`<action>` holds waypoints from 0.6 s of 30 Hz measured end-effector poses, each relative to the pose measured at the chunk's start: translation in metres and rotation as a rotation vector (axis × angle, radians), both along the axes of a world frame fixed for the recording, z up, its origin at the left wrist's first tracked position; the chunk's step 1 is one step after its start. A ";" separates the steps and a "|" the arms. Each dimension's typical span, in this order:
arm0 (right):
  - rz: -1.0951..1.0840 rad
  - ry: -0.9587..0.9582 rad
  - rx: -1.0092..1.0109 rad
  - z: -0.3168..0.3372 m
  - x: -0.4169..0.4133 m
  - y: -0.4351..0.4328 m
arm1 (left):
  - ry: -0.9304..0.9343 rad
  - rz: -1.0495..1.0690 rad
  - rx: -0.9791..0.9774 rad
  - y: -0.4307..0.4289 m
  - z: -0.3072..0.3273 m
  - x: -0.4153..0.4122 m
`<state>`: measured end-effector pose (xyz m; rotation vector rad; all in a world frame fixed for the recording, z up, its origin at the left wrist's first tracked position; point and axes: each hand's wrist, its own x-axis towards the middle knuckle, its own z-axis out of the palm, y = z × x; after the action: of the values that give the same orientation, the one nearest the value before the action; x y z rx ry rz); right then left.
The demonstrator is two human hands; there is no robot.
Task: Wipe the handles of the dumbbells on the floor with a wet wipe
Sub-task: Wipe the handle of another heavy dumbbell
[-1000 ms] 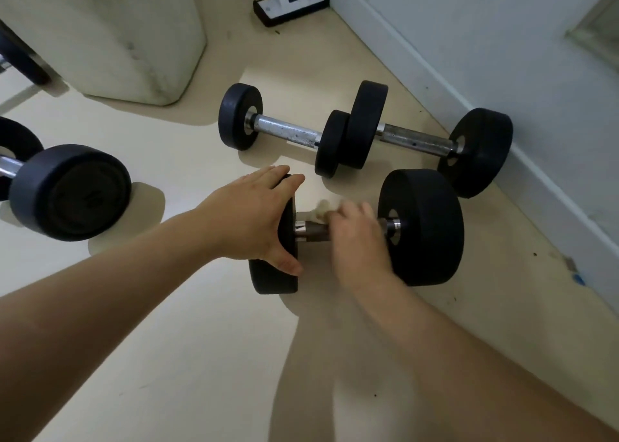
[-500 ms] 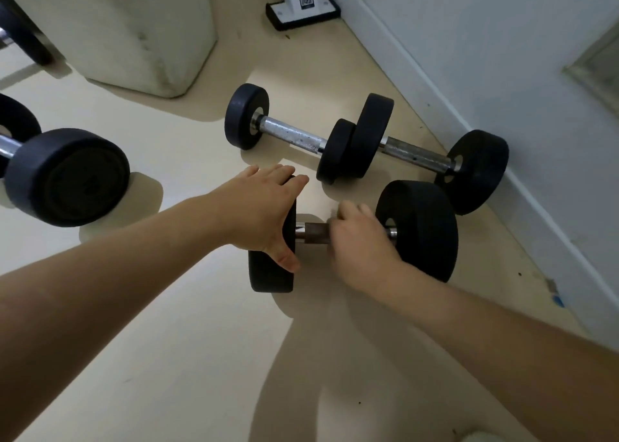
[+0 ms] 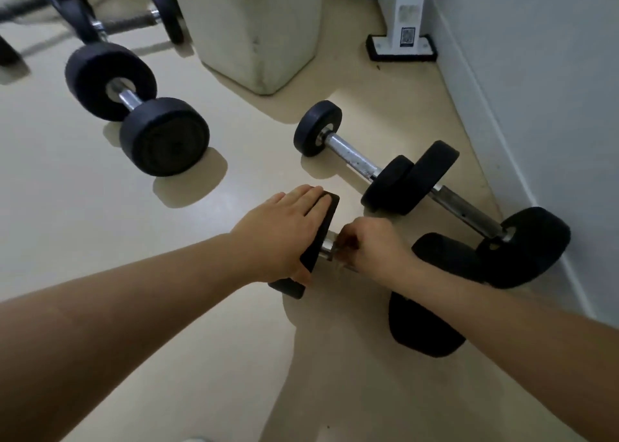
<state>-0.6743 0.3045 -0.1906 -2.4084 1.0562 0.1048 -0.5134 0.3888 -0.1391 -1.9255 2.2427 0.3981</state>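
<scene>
Right hand [image 3: 375,245] curled tight around the handle [image 3: 326,249] of the nearest dumbbell [image 3: 432,294]; the wipe itself is hidden. Left hand [image 3: 284,234] lies flat, fingers spread, on its left weight. Two more dumbbells [image 3: 395,177] lie just beyond on the floor [image 3: 100,240].

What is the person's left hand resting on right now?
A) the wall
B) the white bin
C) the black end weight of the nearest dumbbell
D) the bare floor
C: the left hand lies flat on the black end weight of the nearest dumbbell, while the right hand is closed around its handle.
</scene>
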 end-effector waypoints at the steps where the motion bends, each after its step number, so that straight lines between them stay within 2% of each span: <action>1: 0.016 -0.001 -0.008 0.002 -0.004 -0.001 | -0.009 0.017 -0.004 0.001 0.000 -0.001; 4: 0.179 0.215 -0.099 0.015 -0.023 -0.004 | 0.017 0.092 -0.008 0.008 -0.003 -0.008; 6: 0.198 0.317 -0.110 0.023 -0.032 -0.006 | 0.039 0.161 -0.002 0.015 -0.002 -0.014; 8: 0.198 0.252 -0.094 0.021 -0.024 -0.005 | 0.018 0.205 -0.024 0.023 -0.002 -0.020; 12: 0.055 0.005 0.094 0.015 0.007 -0.003 | -0.008 0.260 -0.088 0.037 -0.008 -0.029; 16: 0.214 0.226 0.084 0.020 -0.022 -0.014 | 0.020 0.293 -0.119 0.062 -0.017 -0.033; 18: 0.222 0.212 0.097 0.019 -0.025 -0.010 | 0.094 0.339 -0.134 0.069 -0.014 -0.037</action>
<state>-0.6992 0.2949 -0.1718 -2.4571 0.8465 0.4852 -0.5505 0.4579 -0.1530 -2.4141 2.0403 0.3959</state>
